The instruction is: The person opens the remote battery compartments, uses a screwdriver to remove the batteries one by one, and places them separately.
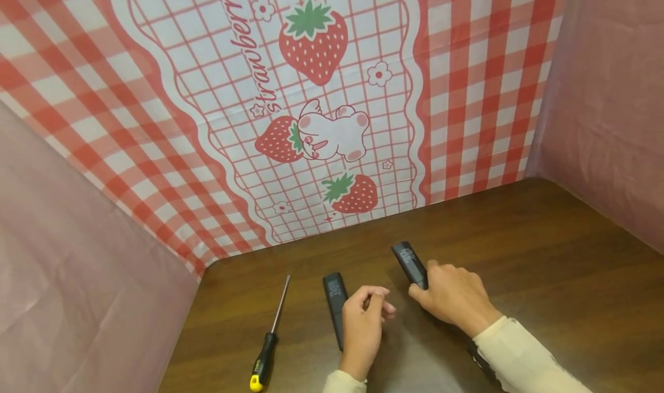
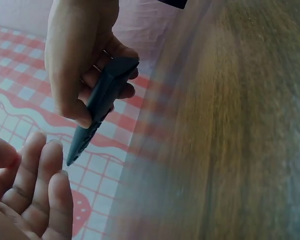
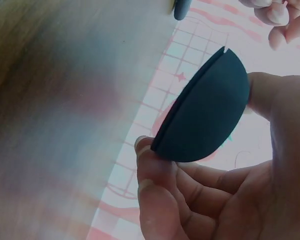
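Observation:
My right hand holds a black remote control, its thumb on one side and fingers on the other. The remote's printed back faces up in the head view, and its rounded end fills the middle of the right wrist view. Small bumps show along its underside in the left wrist view. My left hand is between the two remotes, fingers loosely bent, thumb near the index finger; I see nothing in it. A second black remote control lies back up on the table, partly hidden behind the left hand.
A screwdriver with a black and yellow handle lies left of the second remote. The brown wooden table ends at a red-and-white strawberry cloth behind. Pink cloth hangs at both sides.

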